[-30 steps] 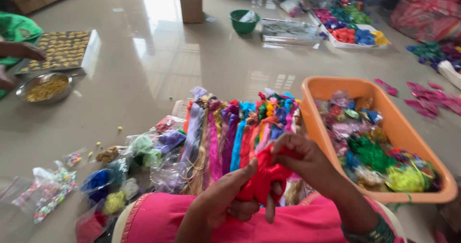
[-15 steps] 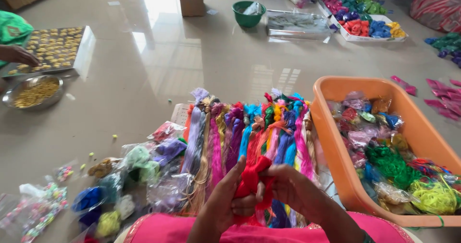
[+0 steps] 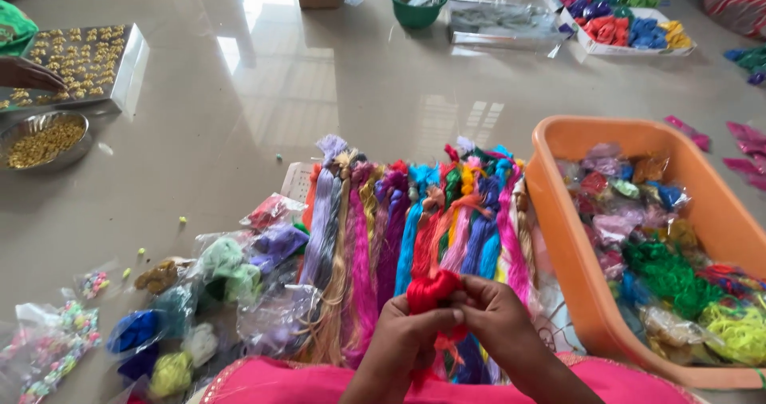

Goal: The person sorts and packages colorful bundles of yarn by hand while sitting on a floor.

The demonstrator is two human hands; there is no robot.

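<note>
Two hands meet low in the frame, both closed on one red thread bundle (image 3: 431, 291). Left hand (image 3: 407, 336) comes up from the bottom edge, knuckles toward the camera, fingers curled tight around the lower part of the bundle. Right hand (image 3: 499, 316) angles in from the lower right, forearm running off the bottom edge, thumb and fingertips pinching the bundle's right side. Grip of both hands is shut on the thread; a loose red-orange tail hangs below the left hand, partly hidden, so its end cannot be told.

The bundle sits just above the pink cloth (image 3: 319, 384) on the lap, held in the air over the near ends of a row of coloured thread skeins (image 3: 399, 228) laid side by side on the floor (image 3: 239, 116): lilac, tan, magenta, purple, blue, red, pink.

Right of the skeins, touching them or nearly so, stands an orange plastic tub (image 3: 558, 212) full of bagged threads, green and yellow among them. Left of the skeins lie small clear bags of thread (image 3: 239, 268), and further left bags of beads (image 3: 64, 332).

Far left, well apart, another person's hand (image 3: 28, 75) rests by a tray of gold pieces (image 3: 88, 53), with a steel bowl (image 3: 44, 139) near it. A green bowl (image 3: 416, 3) stands at top.
</note>
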